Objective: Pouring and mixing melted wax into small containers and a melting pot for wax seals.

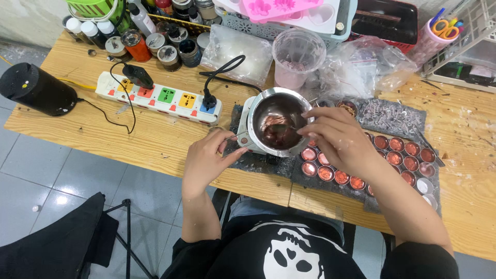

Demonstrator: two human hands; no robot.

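Head view, frame centre: left hand (209, 155) pinching metal pot (277, 121) handle, right hand (338, 137) pinching a stirrer; tipping risks spilling brown melt onto small tins (356, 168).

Left hand (206, 155) gripping pot handle (238, 136), right hand (338, 135) over steel melting pot (276, 123)

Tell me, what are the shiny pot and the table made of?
The pot looks like polished metal, probably steel: it is silver and mirrors the light. The left hand steadies it by its handle while the right hand reaches over its rim. The table looks like bare pale wood: grain lines show, with a matt, stained surface.
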